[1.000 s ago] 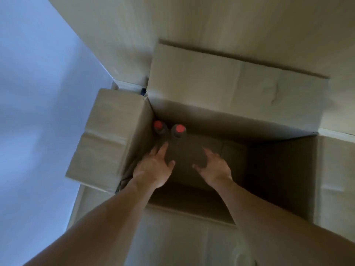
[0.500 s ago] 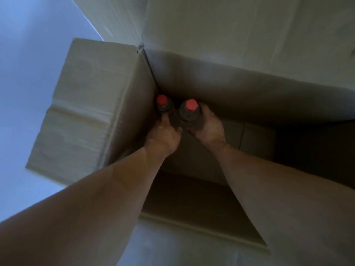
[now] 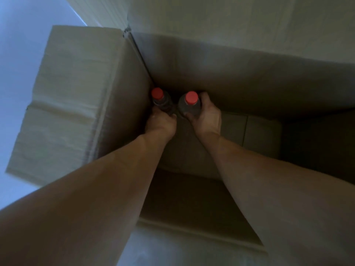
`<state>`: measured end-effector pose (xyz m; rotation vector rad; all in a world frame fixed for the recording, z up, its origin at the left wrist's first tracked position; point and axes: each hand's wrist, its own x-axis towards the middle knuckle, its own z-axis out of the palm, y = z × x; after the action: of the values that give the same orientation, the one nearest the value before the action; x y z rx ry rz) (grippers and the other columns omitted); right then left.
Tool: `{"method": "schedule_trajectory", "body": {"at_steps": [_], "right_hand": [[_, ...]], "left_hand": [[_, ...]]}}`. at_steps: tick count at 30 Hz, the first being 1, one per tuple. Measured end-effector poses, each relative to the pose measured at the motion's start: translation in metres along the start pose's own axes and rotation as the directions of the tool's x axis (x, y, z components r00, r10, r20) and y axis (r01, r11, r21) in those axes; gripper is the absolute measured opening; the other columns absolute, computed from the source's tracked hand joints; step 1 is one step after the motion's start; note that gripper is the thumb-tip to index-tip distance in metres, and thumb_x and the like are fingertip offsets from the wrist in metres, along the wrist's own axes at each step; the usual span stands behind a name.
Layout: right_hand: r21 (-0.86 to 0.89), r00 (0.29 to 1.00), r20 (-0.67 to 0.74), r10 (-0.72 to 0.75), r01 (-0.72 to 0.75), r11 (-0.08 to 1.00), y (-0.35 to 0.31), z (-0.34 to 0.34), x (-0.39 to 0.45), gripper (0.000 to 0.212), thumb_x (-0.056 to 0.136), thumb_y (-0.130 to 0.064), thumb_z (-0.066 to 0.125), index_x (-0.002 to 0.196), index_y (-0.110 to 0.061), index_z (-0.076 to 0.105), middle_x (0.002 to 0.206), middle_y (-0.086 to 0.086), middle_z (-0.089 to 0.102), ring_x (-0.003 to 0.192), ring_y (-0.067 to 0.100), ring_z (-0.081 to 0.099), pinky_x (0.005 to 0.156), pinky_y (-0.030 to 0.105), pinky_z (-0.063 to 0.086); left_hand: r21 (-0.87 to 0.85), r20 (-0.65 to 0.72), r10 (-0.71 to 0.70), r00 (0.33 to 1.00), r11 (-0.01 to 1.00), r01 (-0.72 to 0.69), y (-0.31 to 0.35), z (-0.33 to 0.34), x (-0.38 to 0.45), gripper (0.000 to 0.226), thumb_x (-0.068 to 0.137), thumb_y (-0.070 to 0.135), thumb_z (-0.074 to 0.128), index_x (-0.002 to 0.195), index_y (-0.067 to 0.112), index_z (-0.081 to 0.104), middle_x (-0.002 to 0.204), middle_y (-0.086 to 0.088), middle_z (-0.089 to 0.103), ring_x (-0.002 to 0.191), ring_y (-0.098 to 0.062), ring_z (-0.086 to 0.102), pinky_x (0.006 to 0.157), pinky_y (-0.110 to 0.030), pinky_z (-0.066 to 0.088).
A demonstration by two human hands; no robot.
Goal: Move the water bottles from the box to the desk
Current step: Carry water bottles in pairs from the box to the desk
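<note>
Two water bottles with red caps stand upright side by side in the far left corner of a deep cardboard box [image 3: 240,77]. My left hand [image 3: 160,122] grips the left bottle [image 3: 160,100] low on its body. My right hand [image 3: 206,117] is wrapped around the right bottle [image 3: 189,104], fingers behind it and thumb in front. Both forearms reach down into the box. The lower parts of the bottles are hidden by my hands and the dim light.
The box's left flap [image 3: 67,100] folds outward over a pale floor [image 3: 17,54]. The far flap [image 3: 240,20] stands up against a wall. The near flap [image 3: 192,252] lies toward me. The box floor [image 3: 259,135] to the right of my hands is bare cardboard.
My hands went from open above the box floor to closed around the two bottles in the corner. The camera has dropped closer to the box.
</note>
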<state>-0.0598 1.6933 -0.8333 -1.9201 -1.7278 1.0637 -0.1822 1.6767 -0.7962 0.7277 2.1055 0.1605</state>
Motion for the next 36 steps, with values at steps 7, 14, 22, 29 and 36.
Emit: {"method": "schedule_trajectory", "body": {"at_steps": [7,14,22,29,36], "right_hand": [[0.024,0.998,0.007,0.058,-0.058,0.998,0.027,-0.035,-0.026,0.051,0.079,-0.016,0.081,0.122,-0.005,0.055,0.115,0.013,0.067,0.108,0.029,0.062,0.086,0.032,0.047],[0.0,0.988,0.021,0.152,-0.152,0.988,0.062,-0.077,-0.04,0.057,0.074,-0.016,0.085,0.123,-0.014,0.056,0.125,0.008,0.065,0.12,0.025,0.058,0.101,0.046,0.051],[0.0,0.989,0.004,0.15,-0.15,0.989,0.083,-0.091,-0.042,0.059,0.069,-0.019,0.089,0.118,-0.014,0.058,0.117,0.005,0.068,0.107,0.018,0.062,0.093,0.043,0.054],[-0.012,0.989,0.016,0.144,-0.144,0.989,0.089,-0.09,-0.032,0.064,0.069,-0.022,0.089,0.123,-0.015,0.055,0.124,0.005,0.065,0.116,0.021,0.06,0.098,0.043,0.053],[-0.061,0.98,0.153,0.128,-0.12,0.991,0.091,-0.091,-0.024,0.067,0.075,-0.028,0.085,0.134,-0.014,0.055,0.132,0.006,0.055,0.123,0.024,0.053,0.106,0.041,0.045]], "left_hand": [[-0.295,-0.147,-0.044,0.988,0.956,-0.001,0.001,0.014,0.003,0.061,0.096,0.027,0.064,0.15,0.015,0.038,0.146,-0.013,0.052,0.134,-0.033,0.049,0.109,-0.037,0.041],[-0.367,-0.321,-0.121,0.939,0.93,-0.006,0.011,0.029,0.013,0.058,0.091,0.023,0.072,0.138,0.005,0.043,0.136,-0.017,0.058,0.127,-0.035,0.055,0.102,-0.037,0.045],[-0.182,-0.373,0.004,0.928,0.98,-0.077,0.005,0.033,0.029,0.06,0.094,0.021,0.066,0.147,0.007,0.042,0.137,-0.019,0.057,0.13,-0.034,0.053,0.105,-0.036,0.04],[-0.03,-0.309,0.153,0.939,0.985,-0.171,0.008,0.036,0.037,0.082,0.081,0.016,0.082,0.149,0.008,0.037,0.138,-0.015,0.059,0.129,-0.032,0.054,0.104,-0.036,0.043],[0.032,-0.27,0.279,0.922,0.959,-0.281,0.0,0.035,0.04,0.058,0.081,0.011,0.08,0.134,0.011,0.055,0.133,-0.013,0.062,0.126,-0.031,0.056,0.101,-0.033,0.042]]}}
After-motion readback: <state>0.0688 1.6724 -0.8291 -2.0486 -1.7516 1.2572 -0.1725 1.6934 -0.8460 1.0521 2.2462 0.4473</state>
